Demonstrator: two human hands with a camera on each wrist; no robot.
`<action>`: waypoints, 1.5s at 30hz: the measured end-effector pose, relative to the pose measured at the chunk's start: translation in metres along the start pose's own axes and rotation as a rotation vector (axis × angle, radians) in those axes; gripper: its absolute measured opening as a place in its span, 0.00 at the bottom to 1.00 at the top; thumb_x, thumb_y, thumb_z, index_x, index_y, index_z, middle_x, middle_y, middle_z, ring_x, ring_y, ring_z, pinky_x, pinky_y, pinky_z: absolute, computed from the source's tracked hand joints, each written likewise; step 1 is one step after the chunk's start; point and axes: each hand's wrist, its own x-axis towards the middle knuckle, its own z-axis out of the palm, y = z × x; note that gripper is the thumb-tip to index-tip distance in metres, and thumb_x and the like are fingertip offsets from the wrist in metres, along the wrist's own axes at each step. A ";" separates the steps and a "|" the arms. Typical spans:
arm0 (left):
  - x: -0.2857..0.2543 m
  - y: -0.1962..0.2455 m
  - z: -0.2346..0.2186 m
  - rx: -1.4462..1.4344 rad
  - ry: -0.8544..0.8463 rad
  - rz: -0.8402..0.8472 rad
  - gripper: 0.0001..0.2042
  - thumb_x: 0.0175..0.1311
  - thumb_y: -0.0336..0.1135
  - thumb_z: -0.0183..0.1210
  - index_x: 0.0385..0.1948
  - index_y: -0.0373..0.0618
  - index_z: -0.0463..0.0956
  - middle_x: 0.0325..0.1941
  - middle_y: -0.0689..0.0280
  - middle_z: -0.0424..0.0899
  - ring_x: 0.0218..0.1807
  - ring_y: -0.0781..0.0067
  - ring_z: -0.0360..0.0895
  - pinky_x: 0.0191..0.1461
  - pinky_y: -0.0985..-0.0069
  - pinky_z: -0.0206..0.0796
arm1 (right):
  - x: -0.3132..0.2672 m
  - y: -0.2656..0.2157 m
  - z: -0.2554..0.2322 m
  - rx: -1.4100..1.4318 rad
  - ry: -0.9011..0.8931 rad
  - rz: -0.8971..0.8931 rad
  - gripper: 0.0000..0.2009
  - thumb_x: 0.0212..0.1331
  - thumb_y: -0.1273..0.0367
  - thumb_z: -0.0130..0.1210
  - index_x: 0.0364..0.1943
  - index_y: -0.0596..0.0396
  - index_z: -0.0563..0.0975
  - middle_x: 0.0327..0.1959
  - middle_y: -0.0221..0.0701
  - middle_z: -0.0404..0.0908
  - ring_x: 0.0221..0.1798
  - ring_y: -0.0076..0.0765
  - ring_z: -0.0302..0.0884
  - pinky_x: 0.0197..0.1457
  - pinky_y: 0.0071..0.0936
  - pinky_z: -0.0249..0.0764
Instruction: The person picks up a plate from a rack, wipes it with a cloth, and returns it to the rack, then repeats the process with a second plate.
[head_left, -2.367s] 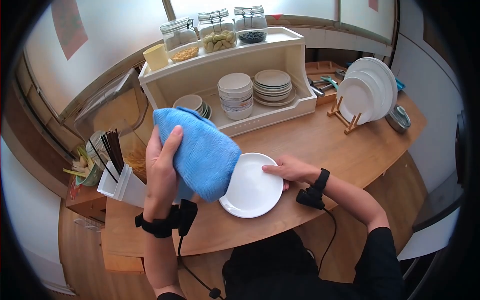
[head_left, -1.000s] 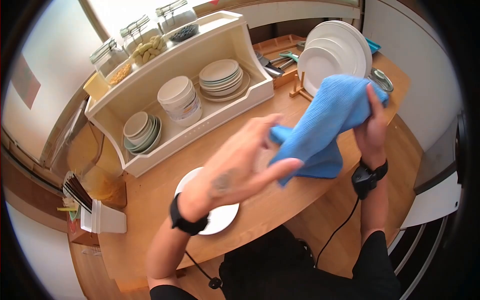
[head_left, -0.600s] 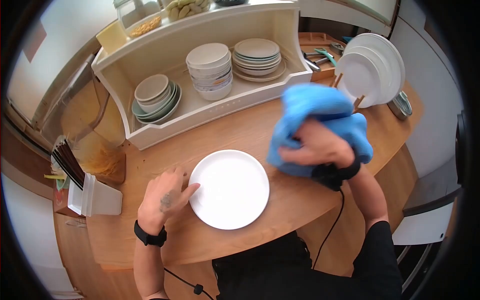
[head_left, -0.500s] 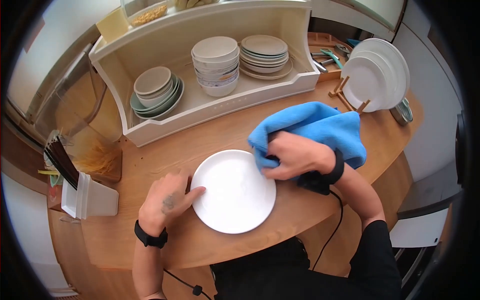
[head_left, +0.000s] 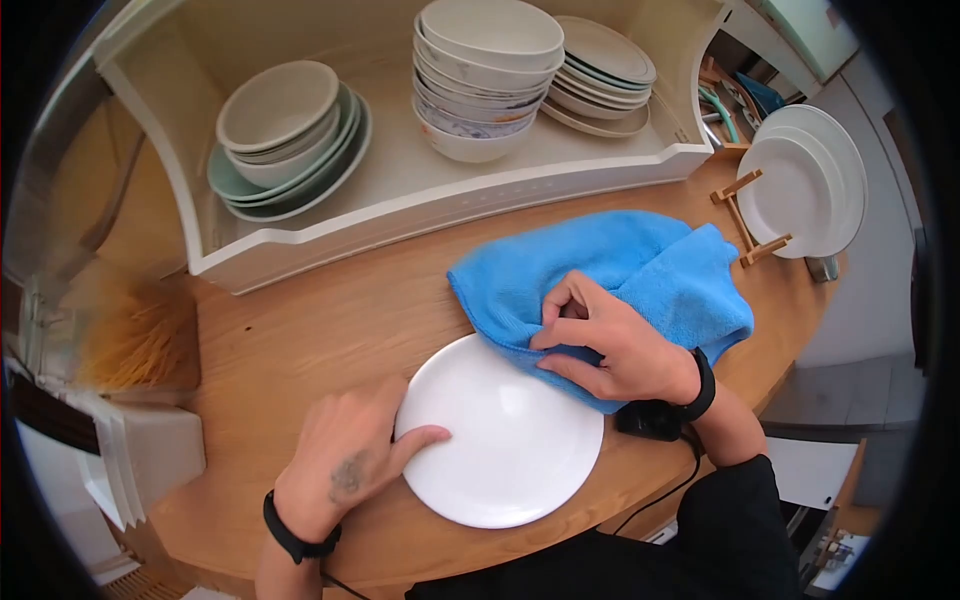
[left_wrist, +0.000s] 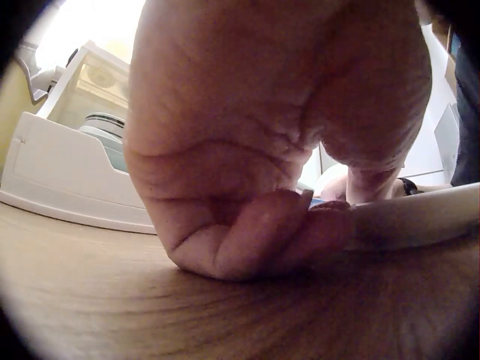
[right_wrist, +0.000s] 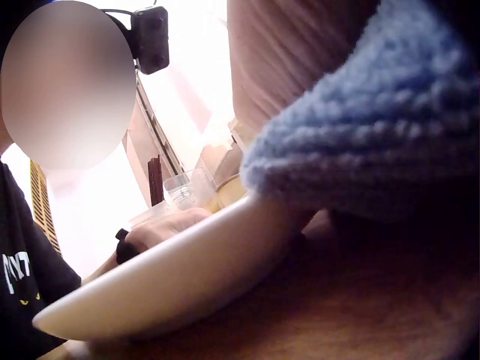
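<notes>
A round white plate [head_left: 500,450] lies on the wooden table in the head view. My left hand [head_left: 350,450] grips its left rim, thumb on top; in the left wrist view the plate's edge [left_wrist: 420,217] meets the curled fingers of the left hand [left_wrist: 255,150], which rest on the wood. A bunched blue cloth [head_left: 620,260] lies behind and over the plate's upper right rim. My right hand [head_left: 620,345] pinches the cloth's near edge there. In the right wrist view the cloth [right_wrist: 375,135] touches the plate [right_wrist: 180,277]; the right fingertips are hidden.
A white shelf [head_left: 460,205] behind holds stacked bowls [head_left: 480,130], plates [head_left: 600,80] and green dishes [head_left: 290,170]. At the right, plates [head_left: 800,185] stand in a wooden rack [head_left: 745,225]. White containers [head_left: 150,450] and a tub of noodles [head_left: 140,340] stand left.
The cloth has passed from my left hand to my right and come down from the air onto the plate's rim. My left hand has moved to the plate's left side. The head view has come closer.
</notes>
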 end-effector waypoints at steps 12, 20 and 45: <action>0.002 0.013 -0.006 0.061 -0.079 -0.066 0.25 0.58 0.58 0.69 0.26 0.41 0.76 0.22 0.57 0.77 0.25 0.51 0.77 0.30 0.61 0.68 | -0.013 0.017 -0.023 0.056 0.068 0.080 0.08 0.59 0.72 0.66 0.40 0.57 0.81 0.39 0.38 0.77 0.36 0.46 0.78 0.37 0.34 0.75; -0.001 0.009 -0.001 0.075 -0.068 -0.097 0.26 0.56 0.60 0.70 0.26 0.43 0.76 0.21 0.60 0.77 0.25 0.52 0.77 0.29 0.61 0.68 | -0.012 0.004 -0.018 0.026 -0.071 -0.115 0.10 0.54 0.70 0.69 0.39 0.51 0.80 0.39 0.34 0.73 0.35 0.41 0.78 0.35 0.33 0.76; -0.015 0.000 0.002 0.023 0.020 0.095 0.22 0.65 0.54 0.63 0.37 0.40 0.80 0.36 0.51 0.84 0.40 0.43 0.80 0.42 0.56 0.71 | -0.009 -0.017 -0.007 -0.294 0.335 -0.210 0.14 0.59 0.78 0.66 0.49 0.57 0.80 0.36 0.35 0.86 0.32 0.33 0.83 0.38 0.25 0.78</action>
